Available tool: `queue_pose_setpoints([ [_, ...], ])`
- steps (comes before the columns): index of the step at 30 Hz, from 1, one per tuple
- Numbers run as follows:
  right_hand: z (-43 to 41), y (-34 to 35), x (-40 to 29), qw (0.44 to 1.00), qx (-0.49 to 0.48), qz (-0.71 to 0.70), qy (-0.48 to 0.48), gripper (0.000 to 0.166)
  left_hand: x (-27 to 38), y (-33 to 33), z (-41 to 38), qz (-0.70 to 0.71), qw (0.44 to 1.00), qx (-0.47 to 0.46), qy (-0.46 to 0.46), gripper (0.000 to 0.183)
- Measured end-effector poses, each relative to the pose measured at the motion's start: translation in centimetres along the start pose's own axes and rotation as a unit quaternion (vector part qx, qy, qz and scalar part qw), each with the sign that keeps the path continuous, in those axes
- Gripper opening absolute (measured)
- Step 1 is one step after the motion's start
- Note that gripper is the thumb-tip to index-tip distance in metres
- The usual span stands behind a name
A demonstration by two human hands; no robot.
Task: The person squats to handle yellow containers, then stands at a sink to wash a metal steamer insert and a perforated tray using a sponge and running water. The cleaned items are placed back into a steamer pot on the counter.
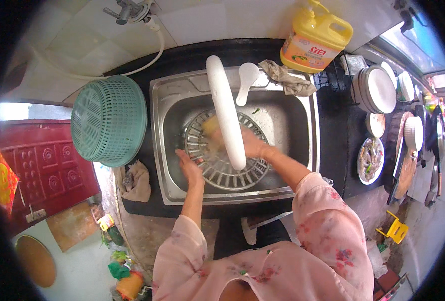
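Observation:
A round slotted metal basket [230,182] lies in a stainless steel sink [297,131], under a thick white faucet spout [226,113] that covers part of it. My left hand [191,167] grips the basket's left rim. Inside the basket is my right hand [245,142], blurred and partly behind the spout, with a yellow sponge or cloth [210,126] at its fingers. A white spoon [248,77] rests on the sink's back ledge, beside a crumpled greyish cloth [288,79].
A green plastic colander [109,120] stands on its side left of the sink, with a beige rag [138,182] below it. A yellow detergent jug [314,41] is at the back right. Stacked plates [381,89], a dish of food [371,161] and a cutting board [405,177] are on the right.

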State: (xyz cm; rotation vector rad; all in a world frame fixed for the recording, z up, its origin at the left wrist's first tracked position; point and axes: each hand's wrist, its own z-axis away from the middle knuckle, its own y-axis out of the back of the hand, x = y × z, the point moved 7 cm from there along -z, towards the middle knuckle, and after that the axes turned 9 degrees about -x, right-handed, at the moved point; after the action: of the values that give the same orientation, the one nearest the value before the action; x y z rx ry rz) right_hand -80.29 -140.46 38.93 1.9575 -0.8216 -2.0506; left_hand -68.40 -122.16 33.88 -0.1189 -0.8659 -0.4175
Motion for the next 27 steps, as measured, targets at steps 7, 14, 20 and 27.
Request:
queue_pose_setpoints([
  [7, 4.5, 6.6, 10.1, 0.935, -0.032, 0.195, -0.295, 0.042, -0.7, -0.1, -1.2, -0.056, 0.995, -0.012, -0.079, 0.055],
  [14, 2.3, 3.2, 7.0, 0.9, 0.007, 0.349, -0.261, 0.054, -0.8, -0.8, -1.8, -0.054, 0.977, -0.081, -0.188, 0.04],
  [20, -0.3, -0.5, 12.6, 0.833, -0.149, 0.482, -0.226, 0.033, -1.6, -0.8, -1.7, -0.082, 0.975, -0.078, -0.191, 0.028],
  [27, -1.4, -12.0, 4.0, 0.949, 0.006, -0.303, -0.087, 0.044, -1.7, -2.1, 0.1, 0.114, 0.987, -0.106, 0.034, 0.053],
])
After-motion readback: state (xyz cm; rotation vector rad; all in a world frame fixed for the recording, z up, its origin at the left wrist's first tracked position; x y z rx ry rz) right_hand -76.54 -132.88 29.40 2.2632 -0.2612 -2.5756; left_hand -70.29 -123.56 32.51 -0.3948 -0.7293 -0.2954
